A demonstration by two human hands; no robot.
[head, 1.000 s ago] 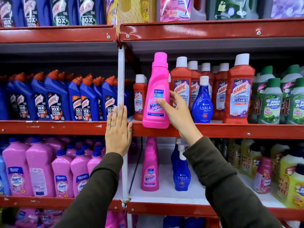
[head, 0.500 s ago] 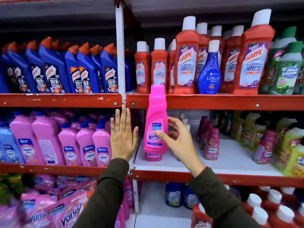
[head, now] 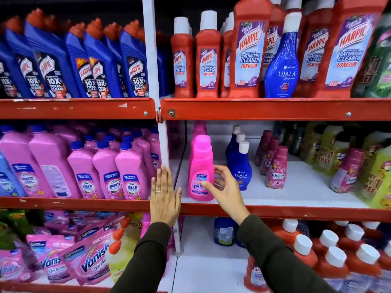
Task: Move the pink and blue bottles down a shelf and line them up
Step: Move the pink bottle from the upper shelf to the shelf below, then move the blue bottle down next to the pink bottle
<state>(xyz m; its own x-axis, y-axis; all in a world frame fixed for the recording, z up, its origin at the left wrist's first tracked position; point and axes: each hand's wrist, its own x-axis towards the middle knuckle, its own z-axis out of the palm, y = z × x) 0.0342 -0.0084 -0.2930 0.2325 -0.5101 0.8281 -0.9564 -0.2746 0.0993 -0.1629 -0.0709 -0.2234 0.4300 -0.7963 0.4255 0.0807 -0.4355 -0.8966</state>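
The pink bottle (head: 201,169) stands upright on the white middle shelf (head: 296,187), near its front edge and just to the right of the white upright post (head: 164,144). Behind it more pink bottles of the same kind stand in a row. The right hand (head: 226,190) is at the right side of this bottle. The thumb touches the label at the front, and the other fingers (head: 222,169) are spread and curved around the side. It seems that the grip is loose, but whether the fingers behind the bottle press it or are just apart from it cannot be told from this view.

The left hand (head: 166,197) is flat and open, with the fingers straight and together, and a ring on one finger. It lies against the post and the red front rail (head: 285,212) of the shelf, and it grasps nothing.

Just right of the pink bottle, a row of dark blue bottles (head: 241,168) with white caps stands on the same shelf. One more blue bottle (head: 282,66) of this kind stands on the shelf above, between the red Harpic bottles (head: 247,53).
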